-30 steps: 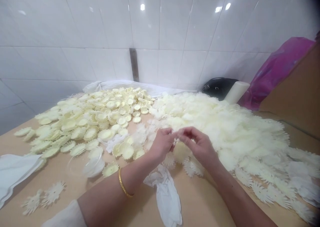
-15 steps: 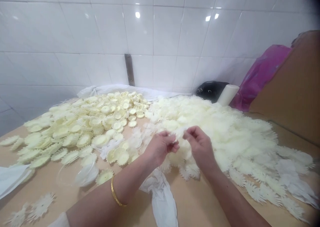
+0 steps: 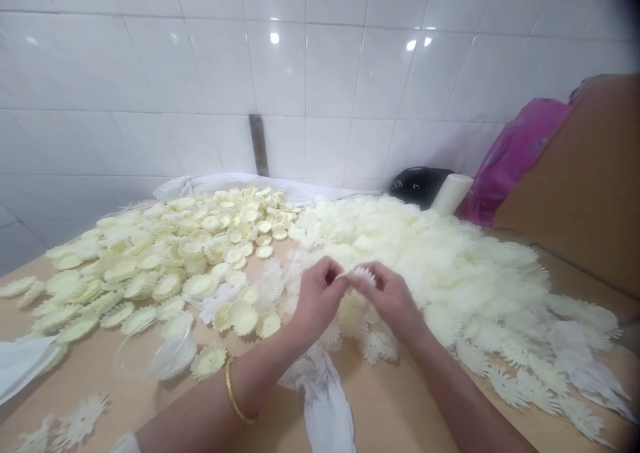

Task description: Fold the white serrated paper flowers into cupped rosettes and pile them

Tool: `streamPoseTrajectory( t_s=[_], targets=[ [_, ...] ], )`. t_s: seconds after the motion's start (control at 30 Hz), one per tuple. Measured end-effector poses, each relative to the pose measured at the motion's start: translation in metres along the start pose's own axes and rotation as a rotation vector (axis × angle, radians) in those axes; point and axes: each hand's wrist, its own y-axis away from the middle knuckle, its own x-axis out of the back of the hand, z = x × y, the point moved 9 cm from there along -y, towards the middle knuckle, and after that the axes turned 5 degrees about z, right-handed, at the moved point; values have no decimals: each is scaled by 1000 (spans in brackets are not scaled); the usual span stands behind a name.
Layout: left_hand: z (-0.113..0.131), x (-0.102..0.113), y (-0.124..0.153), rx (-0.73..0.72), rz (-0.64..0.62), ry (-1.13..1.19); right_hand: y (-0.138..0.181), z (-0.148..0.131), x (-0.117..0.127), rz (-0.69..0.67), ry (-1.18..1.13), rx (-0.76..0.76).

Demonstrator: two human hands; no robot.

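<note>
Between my two hands is a small pale, toothed-edge disc (image 3: 364, 275), like a fabric flower piece. My left hand (image 3: 320, 293), with a gold bangle on its wrist, pinches it from the left. From the right, the thumb and fingers of my right hand (image 3: 393, 296) close on the same piece. The fingers hide part of it. Right behind and beside my right hand spreads a loose heap of pale, serrated petal discs (image 3: 450, 273). To the left lies a pile of yellowish cupped discs (image 3: 165, 240), many of them stacked.
A crumpled white cloth (image 3: 325, 400) lies in front of my hands, and a clear plastic piece (image 3: 173, 356) left of them. At the back right stand a white roll (image 3: 451, 194), a black bag (image 3: 417, 185), a pink bag (image 3: 515, 153) and a cardboard box (image 3: 580, 173).
My hands have come closer together, thumbs now meeting at the disc. My right hand has shifted slightly left and down. The view has tilted up a little.
</note>
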Motion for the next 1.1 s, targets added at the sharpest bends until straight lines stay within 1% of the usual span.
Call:
streamPoseTrajectory(
  t_s=[0.07, 0.2, 0.3, 0.4, 0.5, 0.57, 0.63, 0.7, 0.73, 0.77, 0.8, 0.87, 0.93, 0.97, 1.0, 1.03, 1.1],
  targets=[
    [-2, 2, -2, -15, 10, -5, 1, -3, -2, -13, 37, 18],
    [-5, 8, -7, -3, 39, 28, 5, -18, 4, 39, 20, 124],
    [-7, 10, -8, 40, 58, 79, 9, -25, -1, -20, 22, 188],
    [-8, 9, -7, 82, 61, 105, 10, -26, -7, -89, 5, 209],
    [-10, 6, -7, 144, 46, 148, 10, -26, -8, -106, -22, 212],
    [-12, 9, -10, 191, 58, 188, 11, -28, -6, -102, -44, 223],
    [-14, 22, -14, 248, 130, 202, 11, -32, 1, -62, -94, 248],
    [-15, 38, -16, 300, 229, 194, 10, -35, 15, 51, -113, 271],
    [-14, 42, -16, 313, 243, 195, 9, -36, 23, 123, -86, 279],
    [-13, 42, -16, 320, 228, 204, 8, -36, 30, 188, -32, 289],
    [-11, 37, -15, 331, 175, 215, 7, -36, 34, 237, 45, 308],
    [-13, 15, -7, 395, -10, 259, 7, -39, 35, 279, 224, 389],
    [-19, -12, 6, 500, -220, 341, 9, -44, 29, 280, 375, 510],
    [-23, -23, 13, 557, -299, 387, 11, -46, 25, 272, 433, 563],
    [-27, -31, 19, 607, -350, 429, 13, -48, 20, 255, 477, 608],
    [-31, -36, 22, 643, -376, 462, 16, -49, 15, 227, 504, 643],
    [-37, -39, 23, 656, -371, 499, 21, -52, 4, 146, 517, 694]
  ],
)
